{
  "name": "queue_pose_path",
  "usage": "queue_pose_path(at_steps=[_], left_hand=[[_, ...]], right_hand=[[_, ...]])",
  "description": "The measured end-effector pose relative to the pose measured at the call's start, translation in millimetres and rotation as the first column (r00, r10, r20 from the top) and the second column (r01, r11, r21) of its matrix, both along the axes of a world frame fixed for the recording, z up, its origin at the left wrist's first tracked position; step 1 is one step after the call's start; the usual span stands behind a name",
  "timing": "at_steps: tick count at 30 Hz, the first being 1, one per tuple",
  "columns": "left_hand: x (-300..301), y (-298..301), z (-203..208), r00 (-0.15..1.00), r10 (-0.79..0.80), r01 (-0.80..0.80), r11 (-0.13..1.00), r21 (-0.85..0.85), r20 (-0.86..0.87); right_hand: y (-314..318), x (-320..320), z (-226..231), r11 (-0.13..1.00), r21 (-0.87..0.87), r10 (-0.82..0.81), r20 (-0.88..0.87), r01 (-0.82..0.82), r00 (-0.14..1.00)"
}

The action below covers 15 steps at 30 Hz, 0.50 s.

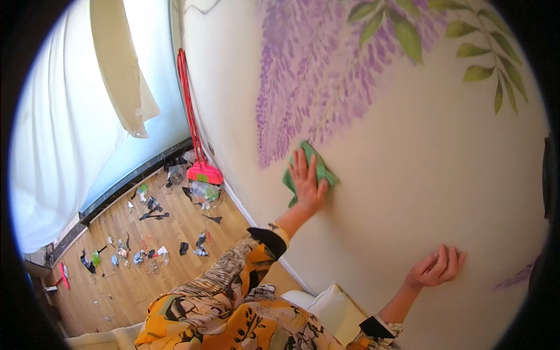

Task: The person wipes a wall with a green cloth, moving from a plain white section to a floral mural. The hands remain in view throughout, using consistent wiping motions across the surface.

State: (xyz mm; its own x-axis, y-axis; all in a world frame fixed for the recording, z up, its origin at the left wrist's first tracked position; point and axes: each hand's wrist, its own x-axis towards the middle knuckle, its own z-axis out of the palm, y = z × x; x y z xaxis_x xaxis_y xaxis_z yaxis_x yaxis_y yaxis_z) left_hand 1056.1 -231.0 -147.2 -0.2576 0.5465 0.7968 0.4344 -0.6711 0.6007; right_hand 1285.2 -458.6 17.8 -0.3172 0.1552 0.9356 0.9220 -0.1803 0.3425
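A green cloth lies pressed against the pale wall, just below the painted purple blossoms. My left hand holds it there, with the palm on the cloth and the fingers stretched upward. Folds of cloth stick out on both sides of the hand. Lower and to the right, my right hand is at the wall, its fingers loosely bent and slightly apart, with nothing visible in it. Both arms wear patterned orange and cream sleeves with black cuffs.
A red long-handled broom and dustpan lean in the corner. Scraps and plastic litter cover part of the wooden floor. White curtains hang at the left. A cream cushion sits below me by the wall.
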Motion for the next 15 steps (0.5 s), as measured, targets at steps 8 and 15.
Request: queue_pose_path(at_steps=[8,15], left_hand=[[-10.6,13.4,-89.8,0.936,0.144,-0.019,0.932,-0.362,0.321],[71.2,-63.4,-193.8,0.827,0.286,0.215,0.633,-0.743,0.483]], right_hand=[[6.2,-6.9,0.4,1.000,0.007,0.009,-0.002,-0.009,1.000],[3.0,-6.8,1.1,0.999,0.017,-0.029,0.007,0.028,1.000]])
